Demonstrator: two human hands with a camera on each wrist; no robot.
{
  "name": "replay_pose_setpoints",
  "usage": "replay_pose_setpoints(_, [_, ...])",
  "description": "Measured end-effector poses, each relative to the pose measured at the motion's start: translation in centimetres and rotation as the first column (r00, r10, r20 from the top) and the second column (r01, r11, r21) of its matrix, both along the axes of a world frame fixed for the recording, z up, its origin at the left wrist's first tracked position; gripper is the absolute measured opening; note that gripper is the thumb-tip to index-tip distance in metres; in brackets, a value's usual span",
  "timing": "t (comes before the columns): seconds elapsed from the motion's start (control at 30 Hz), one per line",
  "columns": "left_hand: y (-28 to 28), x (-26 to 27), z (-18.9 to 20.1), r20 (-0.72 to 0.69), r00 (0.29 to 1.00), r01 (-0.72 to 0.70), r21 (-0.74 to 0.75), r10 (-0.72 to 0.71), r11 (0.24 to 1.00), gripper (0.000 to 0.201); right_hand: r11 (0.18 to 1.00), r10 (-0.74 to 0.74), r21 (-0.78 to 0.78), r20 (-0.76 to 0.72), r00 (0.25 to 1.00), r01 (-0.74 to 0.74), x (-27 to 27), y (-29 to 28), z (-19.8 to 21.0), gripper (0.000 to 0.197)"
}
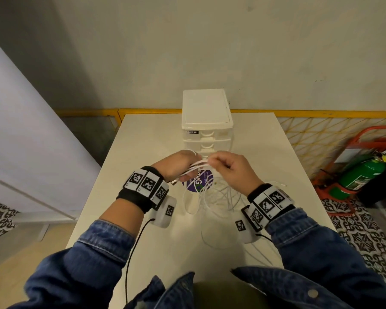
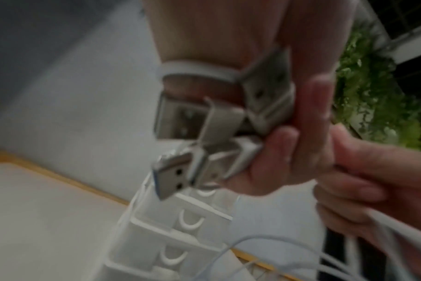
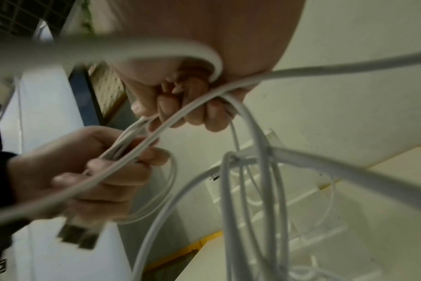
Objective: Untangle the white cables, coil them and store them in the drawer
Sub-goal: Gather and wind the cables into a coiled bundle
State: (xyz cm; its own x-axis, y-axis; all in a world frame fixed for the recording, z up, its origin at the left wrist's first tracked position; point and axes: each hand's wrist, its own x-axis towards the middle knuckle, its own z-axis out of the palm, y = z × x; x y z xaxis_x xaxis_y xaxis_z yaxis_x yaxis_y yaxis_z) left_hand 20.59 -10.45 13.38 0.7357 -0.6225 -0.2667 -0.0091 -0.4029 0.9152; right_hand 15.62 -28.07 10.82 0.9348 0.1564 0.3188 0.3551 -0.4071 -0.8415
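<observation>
Several white cables (image 1: 218, 197) hang in a tangle from both hands down onto the white table (image 1: 143, 141). My left hand (image 1: 178, 166) grips a bundle of them near their ends, and several silver USB plugs (image 2: 180, 171) stick out of its fist. Close beside it, my right hand (image 1: 227, 166) pinches the same strands (image 3: 204, 98), with loops (image 3: 250, 199) dangling below. The white plastic drawer unit (image 1: 206, 121) stands just behind the hands, and its drawers (image 2: 180, 224) look closed.
A round purple sticker (image 1: 197, 182) lies on the table under the hands. A yellow mesh fence (image 1: 310, 139) runs behind the table. A green extinguisher (image 1: 361, 175) on an orange trolley stands on the patterned floor at the right. A pale panel (image 1: 20, 141) leans at the left.
</observation>
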Motion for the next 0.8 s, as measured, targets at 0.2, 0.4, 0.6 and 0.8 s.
replay_pose_setpoints(0.2, [-1.5,-1.2,0.2,-0.407,0.894,0.051,-0.322,-0.187,0.945,0.05,0.992,0.023,0.124,-0.042,0.999,-0.018,1.0,-1.2,0.5,0.022])
replay_pose_setpoints(0.4, [-2.3,-1.6,0.3,-0.482,0.803,0.008,-0.581,-0.351,0.814,0.048,0.802,0.329,0.593,-0.334,0.883,-0.074,0.4,0.0,0.3,0.051])
replay_pose_setpoints(0.6, [-1.7,-1.8,0.7,-0.416,0.852,0.05,-0.54,-0.318,0.84,0.049,0.867,0.282,0.489,-0.325,0.903,-0.095,0.2,0.2,0.6,0.031])
replay_pose_setpoints(0.8, [-1.0,-1.6,1.5,-0.287,0.955,-0.031,-0.322,-0.067,0.946,0.042,0.956,0.146,0.28,-0.219,0.965,-0.081,0.5,0.2,0.6,0.014])
